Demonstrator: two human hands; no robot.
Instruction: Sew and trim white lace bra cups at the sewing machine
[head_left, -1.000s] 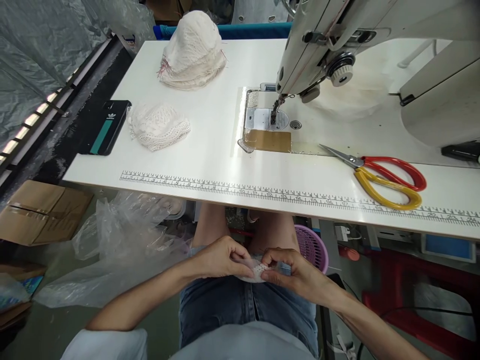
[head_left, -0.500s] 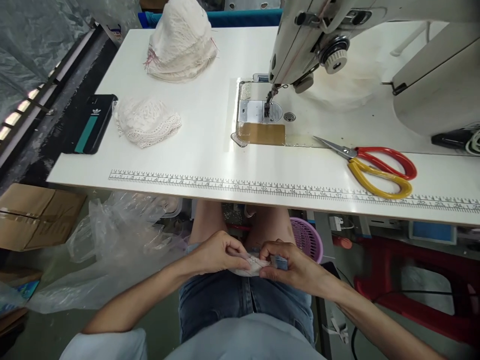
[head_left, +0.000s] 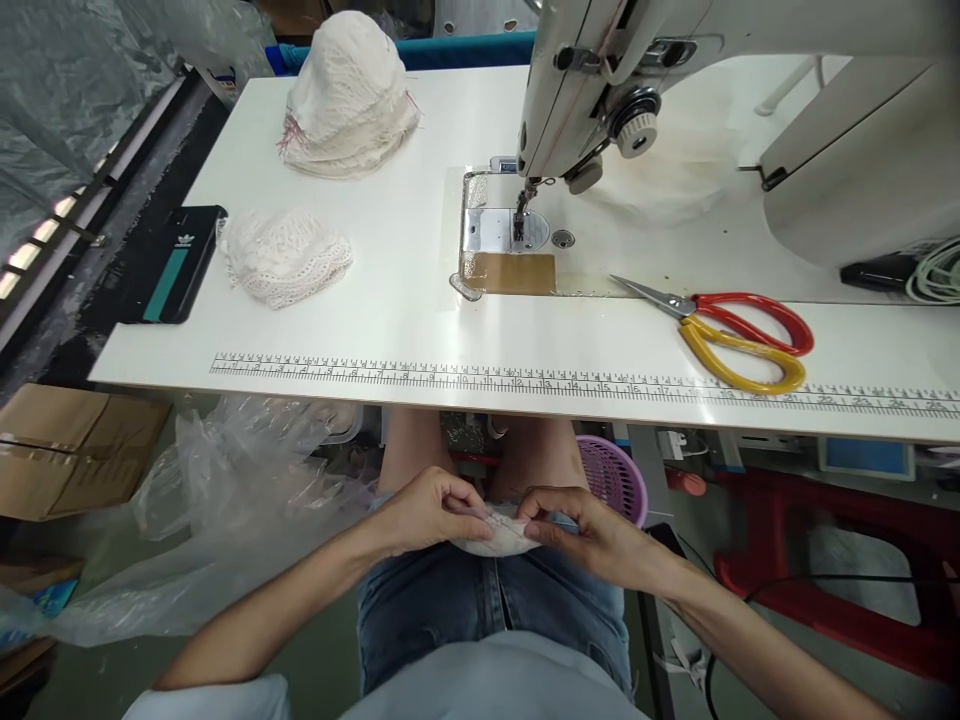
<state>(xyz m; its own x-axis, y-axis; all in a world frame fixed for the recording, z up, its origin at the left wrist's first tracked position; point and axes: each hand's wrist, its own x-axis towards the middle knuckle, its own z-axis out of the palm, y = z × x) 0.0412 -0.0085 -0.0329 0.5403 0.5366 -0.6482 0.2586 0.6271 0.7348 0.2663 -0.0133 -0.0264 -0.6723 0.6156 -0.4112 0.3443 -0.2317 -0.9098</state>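
Over my lap, below the table edge, my left hand (head_left: 429, 508) and my right hand (head_left: 581, 530) both pinch a small white lace piece (head_left: 495, 537). The fingers of each hand are closed on it, thumbs and fingertips nearly meeting over its top edge. The piece rests against my denim shorts. On the white table (head_left: 420, 320) above lie a small heap of white lace (head_left: 281, 257) and a taller stack of lace pieces (head_left: 347, 98) at the back left.
A sewing machine (head_left: 675, 90) stands at the table's right, its needle over a metal plate (head_left: 501, 232). Red and yellow scissors (head_left: 731, 327) lie to the right. A black phone (head_left: 171, 266) sits at the left edge. Clear plastic bags (head_left: 225, 500), a cardboard box (head_left: 67, 450) and a purple basket (head_left: 611, 478) are below.
Both hands stay on my lap and work the lace piece with small finger movements. The view has shifted slightly, so the table appears a little further left.
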